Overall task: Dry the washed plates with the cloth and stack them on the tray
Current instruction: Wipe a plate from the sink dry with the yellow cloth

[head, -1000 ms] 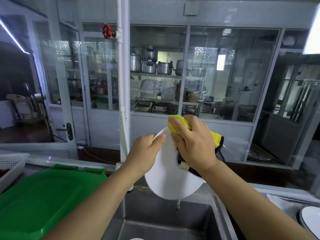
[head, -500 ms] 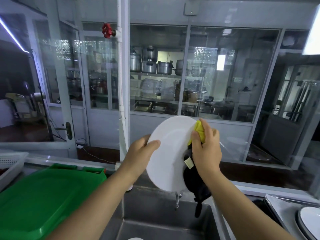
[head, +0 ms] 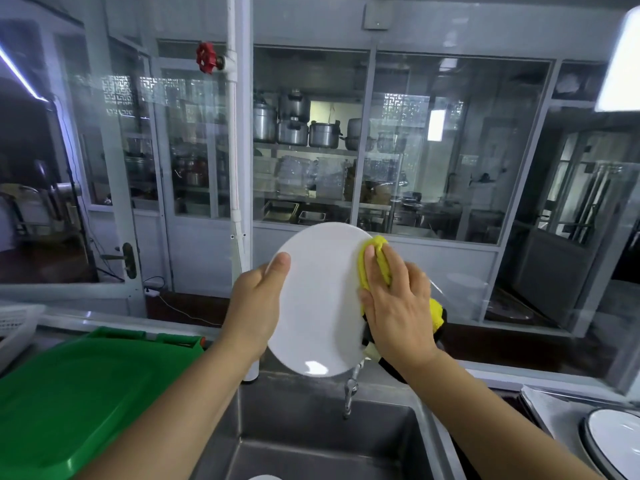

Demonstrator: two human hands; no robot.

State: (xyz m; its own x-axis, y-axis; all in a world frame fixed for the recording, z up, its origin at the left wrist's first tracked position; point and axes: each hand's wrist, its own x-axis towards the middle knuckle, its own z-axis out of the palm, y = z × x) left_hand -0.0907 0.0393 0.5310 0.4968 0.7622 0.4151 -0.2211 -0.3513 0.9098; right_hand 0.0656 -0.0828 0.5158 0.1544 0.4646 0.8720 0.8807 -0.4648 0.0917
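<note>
**Over the sink: plate held on edge, cloth pressed to its face**

Above the steel sink (head: 311, 441), approx. over its back edge, a white plate (head: 318, 299) is held nearly upright, tilted a little, w/ its face turned toward the camera. Its left rim is gripped by the left hand (head: 256, 306): thumb laid on the face near the top-left rim, remaining fingers hidden behind the plate. At the right rim, a yellow cloth (head: 375, 263) is pressed against the face by the right hand (head: 394, 306), fingers curled over the bunched fabric; a dark part of the same cloth w/ a small tag hangs below the wrist, behind the plate's lower right edge. A tap (head: 349, 389) is seen just under the plate's lowest point.

At the sink's left edge a green lid (head: 69, 403) is shown, w/ a white basket (head: 14, 323) beyond it at far left. At the right edge a tray (head: 547, 407) carries a white plate w/ dark rim (head: 616, 441), partly cut off by the frame. A white rim is just visible at the sink's near edge, too small to identify. A white pipe (head: 239, 168) w/ a red valve (head: 206, 58) rises behind the sink; glazed partitions & shelved pots fill the background.
</note>
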